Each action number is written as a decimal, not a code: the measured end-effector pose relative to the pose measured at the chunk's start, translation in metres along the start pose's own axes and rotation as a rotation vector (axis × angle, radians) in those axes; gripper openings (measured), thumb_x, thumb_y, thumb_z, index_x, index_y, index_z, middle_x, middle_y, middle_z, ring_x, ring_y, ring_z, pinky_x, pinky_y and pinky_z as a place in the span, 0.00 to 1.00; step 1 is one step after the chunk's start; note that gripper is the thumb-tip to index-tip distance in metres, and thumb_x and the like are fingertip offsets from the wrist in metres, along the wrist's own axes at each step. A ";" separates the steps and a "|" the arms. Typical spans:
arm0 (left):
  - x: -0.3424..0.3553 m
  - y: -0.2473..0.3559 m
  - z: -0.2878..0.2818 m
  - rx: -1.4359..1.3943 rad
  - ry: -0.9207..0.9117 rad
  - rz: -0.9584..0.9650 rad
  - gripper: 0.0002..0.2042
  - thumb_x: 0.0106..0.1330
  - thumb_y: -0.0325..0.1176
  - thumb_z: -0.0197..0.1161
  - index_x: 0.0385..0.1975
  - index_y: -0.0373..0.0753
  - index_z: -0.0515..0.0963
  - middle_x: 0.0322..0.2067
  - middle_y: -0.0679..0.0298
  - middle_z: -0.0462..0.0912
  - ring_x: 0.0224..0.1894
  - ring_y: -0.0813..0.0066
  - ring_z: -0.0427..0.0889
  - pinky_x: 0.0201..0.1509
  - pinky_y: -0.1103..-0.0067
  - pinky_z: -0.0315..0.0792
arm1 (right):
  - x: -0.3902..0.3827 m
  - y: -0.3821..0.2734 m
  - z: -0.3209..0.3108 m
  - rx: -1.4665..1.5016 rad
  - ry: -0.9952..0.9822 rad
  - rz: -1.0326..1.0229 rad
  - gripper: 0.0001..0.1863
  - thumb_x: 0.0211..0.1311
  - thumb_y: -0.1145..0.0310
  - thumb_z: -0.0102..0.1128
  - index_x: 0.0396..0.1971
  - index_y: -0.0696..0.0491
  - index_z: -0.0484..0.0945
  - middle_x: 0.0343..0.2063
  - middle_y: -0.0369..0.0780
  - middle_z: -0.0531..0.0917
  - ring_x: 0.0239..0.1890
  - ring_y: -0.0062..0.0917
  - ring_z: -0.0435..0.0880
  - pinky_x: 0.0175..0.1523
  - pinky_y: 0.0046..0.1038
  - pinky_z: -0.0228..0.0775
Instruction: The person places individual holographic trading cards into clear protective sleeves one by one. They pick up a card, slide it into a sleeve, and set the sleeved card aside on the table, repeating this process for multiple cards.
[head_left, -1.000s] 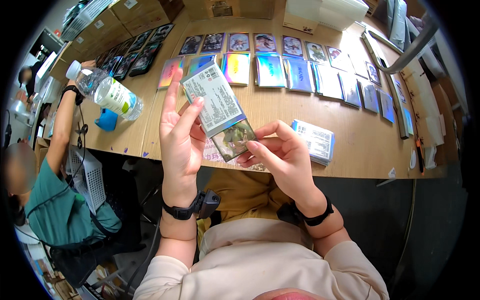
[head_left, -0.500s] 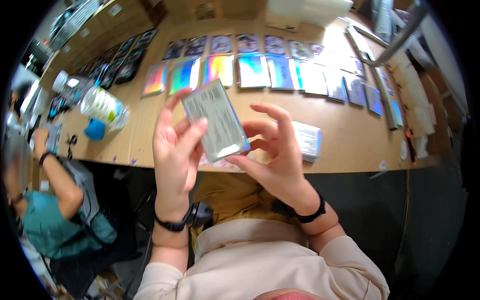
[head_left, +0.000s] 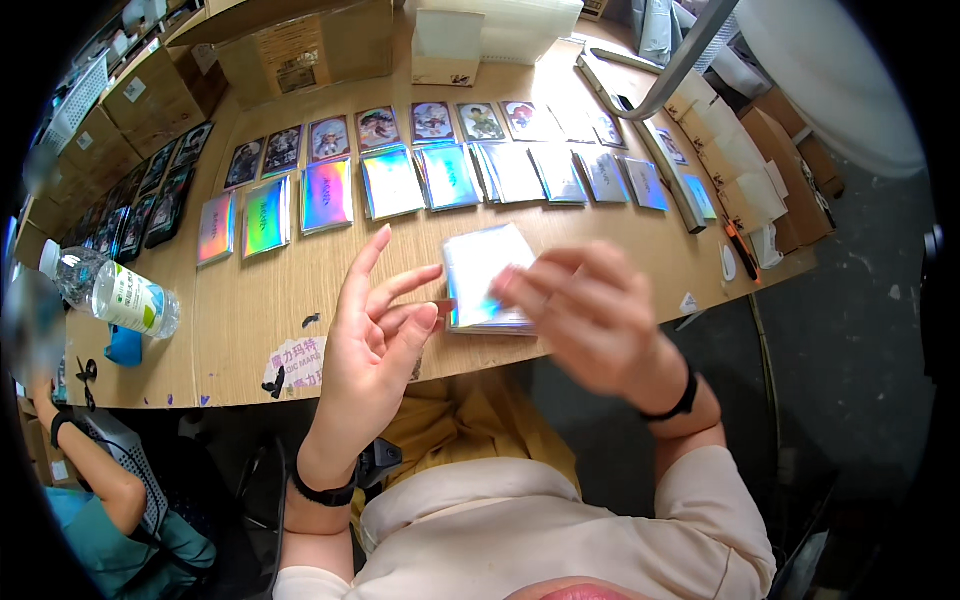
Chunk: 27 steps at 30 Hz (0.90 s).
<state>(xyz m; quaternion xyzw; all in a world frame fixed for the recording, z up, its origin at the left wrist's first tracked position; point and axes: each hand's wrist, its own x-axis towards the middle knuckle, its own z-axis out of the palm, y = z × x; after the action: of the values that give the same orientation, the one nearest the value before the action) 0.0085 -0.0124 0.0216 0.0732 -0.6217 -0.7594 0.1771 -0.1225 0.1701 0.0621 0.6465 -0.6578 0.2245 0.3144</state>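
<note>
A stack of shiny silver cards (head_left: 487, 265) lies near the table's front edge, its top face bright with glare and rainbow sheen. My left hand (head_left: 375, 335) is beside the stack's left side with its fingers apart, and I see nothing held in it. Over the stack's right part hovers my right hand (head_left: 600, 320), smeared by motion; whether its fingertips hold or touch a card cannot be made out. Beyond the hands runs a row of holographic card piles (head_left: 392, 183). Behind that row lie picture cards (head_left: 378, 128), face up.
At the left stand a plastic bottle (head_left: 135, 303) and a blue object (head_left: 124, 345); small black scissors (head_left: 87, 372) lie nearby. A co-worker's arm (head_left: 105, 475) is at the lower left. Cardboard boxes (head_left: 305, 55) line the back. An orange cutter (head_left: 740, 250) lies right, near a metal lamp arm (head_left: 690, 65).
The card pack gripped between both hands is no longer seen in them. My hands have come apart, with the stack now between them. The view has shifted, showing more table at the right.
</note>
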 end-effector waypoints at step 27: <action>-0.004 -0.002 -0.015 0.327 0.003 0.070 0.11 0.65 0.20 0.59 0.46 0.32 0.77 0.42 0.62 0.81 0.44 0.76 0.83 0.50 0.81 0.75 | -0.017 0.130 0.022 -0.172 -0.059 0.446 0.08 0.55 0.67 0.69 0.36 0.50 0.85 0.27 0.34 0.85 0.23 0.21 0.83 0.25 0.21 0.72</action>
<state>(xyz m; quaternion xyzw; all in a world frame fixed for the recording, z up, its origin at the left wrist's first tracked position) 0.0172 -0.0244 0.0157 0.0802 -0.7389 -0.6415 0.1900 -0.2547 0.1746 0.0492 0.4621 -0.8100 0.2127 0.2917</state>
